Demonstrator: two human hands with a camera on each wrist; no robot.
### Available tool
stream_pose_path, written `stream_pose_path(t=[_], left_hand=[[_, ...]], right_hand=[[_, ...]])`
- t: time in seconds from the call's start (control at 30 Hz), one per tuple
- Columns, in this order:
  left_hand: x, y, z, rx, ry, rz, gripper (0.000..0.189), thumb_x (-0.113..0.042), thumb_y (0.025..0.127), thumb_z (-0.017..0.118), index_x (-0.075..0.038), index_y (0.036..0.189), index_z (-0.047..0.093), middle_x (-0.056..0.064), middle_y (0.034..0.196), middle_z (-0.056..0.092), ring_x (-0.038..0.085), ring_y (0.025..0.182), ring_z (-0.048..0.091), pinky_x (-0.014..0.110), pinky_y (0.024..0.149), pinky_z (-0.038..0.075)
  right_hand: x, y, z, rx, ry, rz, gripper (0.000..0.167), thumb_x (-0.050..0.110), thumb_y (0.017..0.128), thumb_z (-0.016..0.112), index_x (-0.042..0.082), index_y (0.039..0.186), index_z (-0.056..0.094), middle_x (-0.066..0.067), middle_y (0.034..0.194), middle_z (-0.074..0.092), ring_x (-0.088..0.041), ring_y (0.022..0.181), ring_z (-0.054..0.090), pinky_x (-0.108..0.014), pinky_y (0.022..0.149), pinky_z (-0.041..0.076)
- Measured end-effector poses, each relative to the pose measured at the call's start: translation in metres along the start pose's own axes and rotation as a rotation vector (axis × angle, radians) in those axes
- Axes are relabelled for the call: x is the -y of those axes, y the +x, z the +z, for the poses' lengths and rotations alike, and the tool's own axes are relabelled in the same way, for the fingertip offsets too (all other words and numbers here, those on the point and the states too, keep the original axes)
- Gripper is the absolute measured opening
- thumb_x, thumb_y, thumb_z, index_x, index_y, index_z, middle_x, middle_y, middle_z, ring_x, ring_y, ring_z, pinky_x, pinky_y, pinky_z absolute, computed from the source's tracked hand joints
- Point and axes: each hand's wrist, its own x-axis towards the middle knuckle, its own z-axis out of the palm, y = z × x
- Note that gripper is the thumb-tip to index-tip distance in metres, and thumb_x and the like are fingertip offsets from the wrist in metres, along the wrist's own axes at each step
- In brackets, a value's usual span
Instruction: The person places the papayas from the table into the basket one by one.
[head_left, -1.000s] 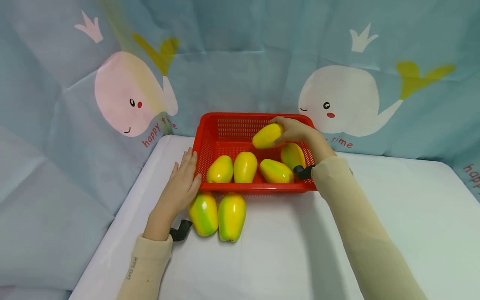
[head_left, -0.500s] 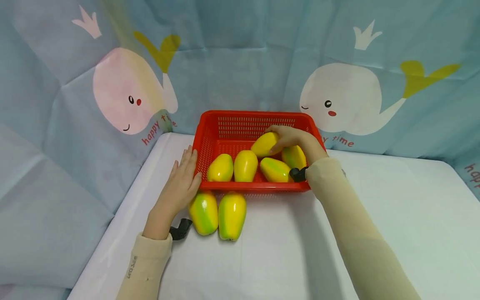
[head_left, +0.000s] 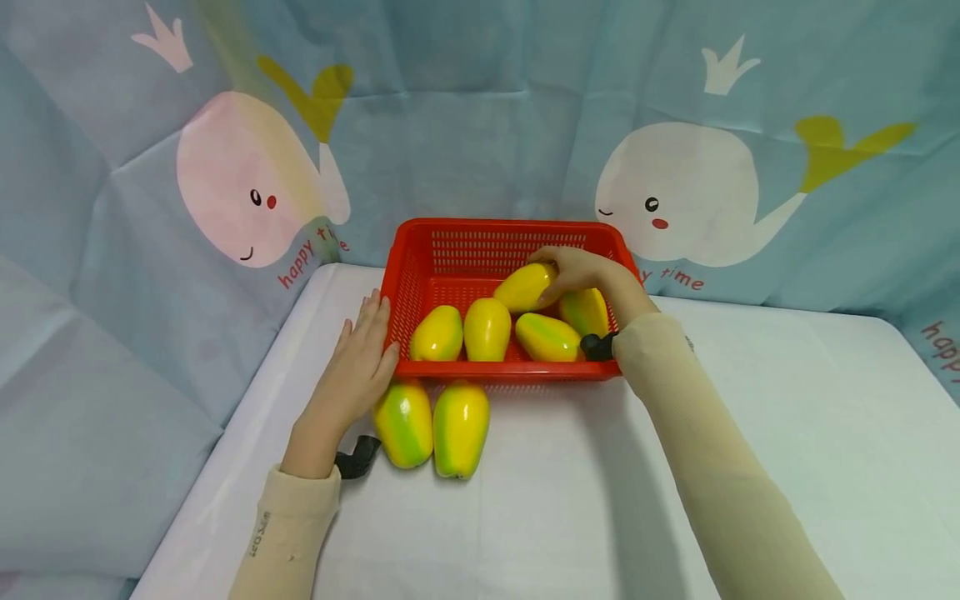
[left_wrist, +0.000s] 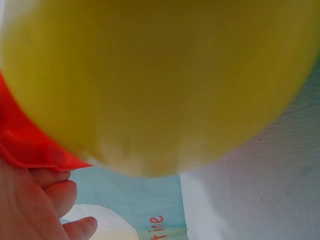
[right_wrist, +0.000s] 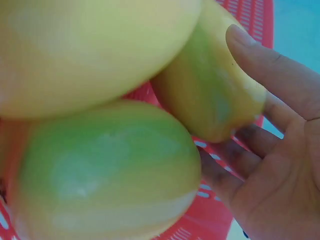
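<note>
In the head view a red plastic basket (head_left: 517,371) holds several glossy yellow-green papayas. My right hand (head_left: 581,273) reaches in and grips one papaya (head_left: 522,288) at its right end, low in the back middle of the basket. The right wrist view shows the thumb over this papaya (right_wrist: 210,85) and the fingers beneath. My left hand (head_left: 354,367) rests with straight fingers along the basket's left side, its thumb at the front-left corner. Two more papayas (head_left: 405,425) lie on the table in front of the basket, near the left wrist.
Inside the basket, more papayas stand along the front wall, one papaya (head_left: 487,330) near the middle and another papaya (head_left: 585,312) beneath the right wrist. A white cloth covers the table (head_left: 555,500). A blue curtain (head_left: 465,150) with whale prints hangs close behind.
My right hand has lowered the papaya into the basket and shifted slightly left with it. My left hand keeps its place at the basket's left side.
</note>
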Motion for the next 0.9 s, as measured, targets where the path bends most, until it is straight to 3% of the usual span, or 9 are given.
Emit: stream_pose_path(t=[0.2, 0.67, 0.9], left_hand=[[0.0, -0.001, 0.0, -0.003, -0.003, -0.001, 0.061, -0.022, 0.098, 0.039, 0.005, 0.148, 0.016, 0.018, 0.156, 0.008, 0.03, 0.143, 0.006, 0.053, 0.113, 0.006], [0.001, -0.001, -0.001, 0.004, -0.008, -0.001, 0.061, -0.022, 0.098, 0.037, 0.003, 0.149, 0.014, 0.017, 0.157, 0.006, 0.03, 0.144, 0.004, 0.054, 0.113, 0.006], [0.001, 0.0, 0.0, 0.006, -0.018, 0.005, 0.062, -0.021, 0.098, 0.037, 0.004, 0.149, 0.013, 0.016, 0.157, 0.004, 0.03, 0.144, 0.004, 0.053, 0.113, 0.004]], right_hand=[[-0.004, -0.006, -0.005, -0.033, -0.049, -0.026, 0.07, 0.017, 0.077, 0.075, 0.012, 0.14, 0.043, -0.013, 0.141, 0.043, -0.03, 0.126, 0.038, -0.05, 0.103, 0.036], [0.007, -0.039, -0.023, -0.079, -0.015, -0.091, 0.067, 0.015, 0.082, 0.071, 0.007, 0.141, 0.041, -0.013, 0.145, 0.039, -0.03, 0.132, 0.035, -0.048, 0.104, 0.036], [0.013, -0.062, -0.02, -0.117, -0.037, -0.193, 0.063, 0.014, 0.083, 0.071, 0.008, 0.14, 0.043, -0.011, 0.141, 0.045, -0.03, 0.13, 0.039, -0.048, 0.104, 0.036]])
